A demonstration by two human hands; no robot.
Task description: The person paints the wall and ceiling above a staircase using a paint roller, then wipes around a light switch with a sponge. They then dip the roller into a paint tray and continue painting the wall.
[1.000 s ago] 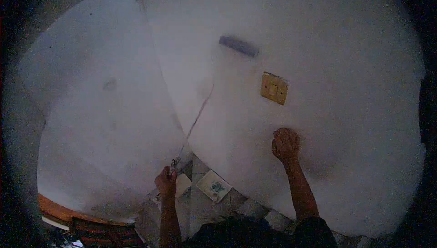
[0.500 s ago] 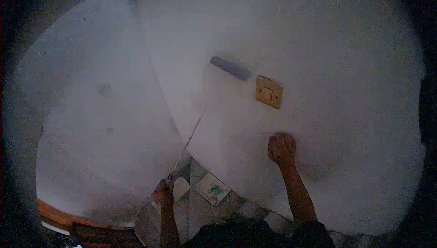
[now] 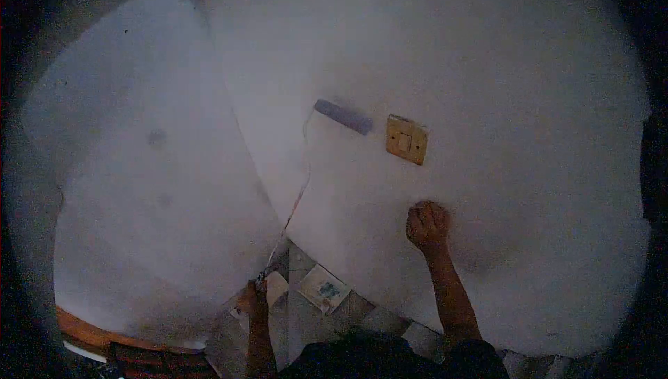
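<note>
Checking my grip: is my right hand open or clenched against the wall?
Clenched: the right hand shows as a closed fist against the white wall, no fingers spread.

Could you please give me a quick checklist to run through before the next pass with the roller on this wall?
1. Left hand gripping the pole: ok, closed around its lower end.
2. Roller on the wall: ok, it appears to lie against the surface.
3. Roller apart from the switch plate: not ok, it sits just beside it.
4. Right hand braced: ok, fist against the wall below the switch plate.
5. Paint load on the roller: cannot tell, too dim.
</note>
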